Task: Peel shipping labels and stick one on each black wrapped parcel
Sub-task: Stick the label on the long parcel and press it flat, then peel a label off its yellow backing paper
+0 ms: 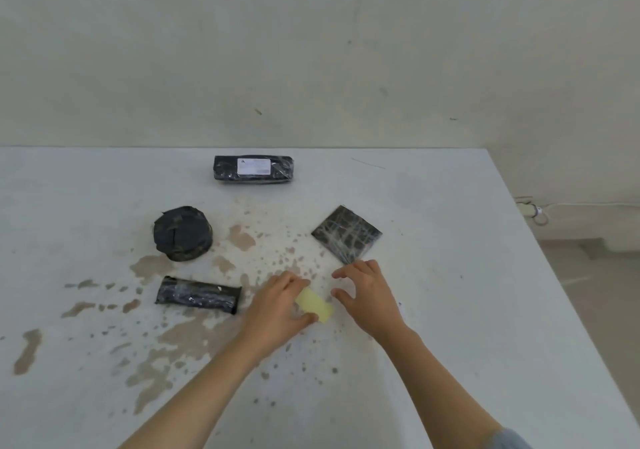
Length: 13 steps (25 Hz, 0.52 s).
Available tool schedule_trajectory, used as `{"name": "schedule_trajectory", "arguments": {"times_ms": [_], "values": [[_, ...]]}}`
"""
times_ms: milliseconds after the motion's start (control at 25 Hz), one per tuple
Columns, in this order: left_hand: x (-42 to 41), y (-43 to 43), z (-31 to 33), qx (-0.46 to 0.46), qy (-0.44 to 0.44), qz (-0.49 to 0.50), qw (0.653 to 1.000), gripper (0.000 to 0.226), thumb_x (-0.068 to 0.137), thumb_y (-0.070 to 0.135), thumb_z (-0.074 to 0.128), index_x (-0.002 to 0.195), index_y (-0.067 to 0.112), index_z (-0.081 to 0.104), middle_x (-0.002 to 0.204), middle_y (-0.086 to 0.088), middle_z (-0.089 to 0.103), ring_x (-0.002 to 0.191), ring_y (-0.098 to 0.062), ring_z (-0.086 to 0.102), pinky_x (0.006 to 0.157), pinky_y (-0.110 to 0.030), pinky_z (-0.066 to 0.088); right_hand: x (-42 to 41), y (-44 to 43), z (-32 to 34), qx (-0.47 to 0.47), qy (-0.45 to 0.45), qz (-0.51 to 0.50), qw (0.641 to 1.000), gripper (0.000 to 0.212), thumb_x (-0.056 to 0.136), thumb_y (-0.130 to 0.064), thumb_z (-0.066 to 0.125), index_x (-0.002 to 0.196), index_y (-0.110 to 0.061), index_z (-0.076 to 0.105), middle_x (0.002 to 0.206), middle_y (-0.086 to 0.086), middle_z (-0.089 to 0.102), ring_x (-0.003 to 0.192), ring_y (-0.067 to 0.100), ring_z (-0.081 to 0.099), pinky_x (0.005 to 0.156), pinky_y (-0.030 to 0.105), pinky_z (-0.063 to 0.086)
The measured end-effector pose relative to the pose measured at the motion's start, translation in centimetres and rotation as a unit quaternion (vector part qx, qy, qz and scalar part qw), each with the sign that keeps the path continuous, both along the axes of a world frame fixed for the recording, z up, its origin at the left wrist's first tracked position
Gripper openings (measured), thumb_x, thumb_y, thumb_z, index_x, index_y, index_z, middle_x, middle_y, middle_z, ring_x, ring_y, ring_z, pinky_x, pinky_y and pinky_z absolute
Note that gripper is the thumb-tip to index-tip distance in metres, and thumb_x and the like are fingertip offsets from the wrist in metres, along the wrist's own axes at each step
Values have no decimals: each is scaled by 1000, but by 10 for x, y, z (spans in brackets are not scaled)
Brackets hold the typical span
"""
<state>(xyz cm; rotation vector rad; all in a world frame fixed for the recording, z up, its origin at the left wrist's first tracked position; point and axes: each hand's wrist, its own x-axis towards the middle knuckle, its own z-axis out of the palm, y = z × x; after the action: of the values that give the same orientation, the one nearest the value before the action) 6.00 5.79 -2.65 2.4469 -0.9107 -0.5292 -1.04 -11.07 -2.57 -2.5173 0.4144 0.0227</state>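
Four black wrapped parcels lie on a stained white table (pixel 450 310) around a person's hands. The left hand (pixel 277 305) pinches a pale yellow sheet (pixel 314 305) between thumb and fingers. The right hand (pixel 367 296), fingers spread and holding nothing, hovers just beside the sheet's other end. A flat square parcel (pixel 346 234) sits just beyond the right hand's fingertips. Left of the left hand lies a small oblong parcel (pixel 198 295), with a round parcel (pixel 183 233) beyond it. Farthest ahead of both hands, a long parcel (pixel 252 178) carries a white label (pixel 254 166) on top.
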Motion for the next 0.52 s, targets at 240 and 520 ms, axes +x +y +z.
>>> {"name": "schedule_trajectory", "arguments": {"times_ms": [240,520], "values": [[-15,-11,-11,-20,10,44,999,25,82,21,70,104,15,60,107,2,48,102,-18,49,79,-27,45,-57,-18,-10,-58,-51,-91,993,31,79,-21,68,109,-16,63,109,1,59,105,25,49,82,27,35],[-37,-32,-14,-79,30,14,996,33,83,5,59,113,20,62,106,8,52,104,-14,47,83,-21,40,-85,-32,-15,-61,19,-120,991,55,73,-27,64,126,-20,51,121,0,48,112,23,43,87,33,40]]}}
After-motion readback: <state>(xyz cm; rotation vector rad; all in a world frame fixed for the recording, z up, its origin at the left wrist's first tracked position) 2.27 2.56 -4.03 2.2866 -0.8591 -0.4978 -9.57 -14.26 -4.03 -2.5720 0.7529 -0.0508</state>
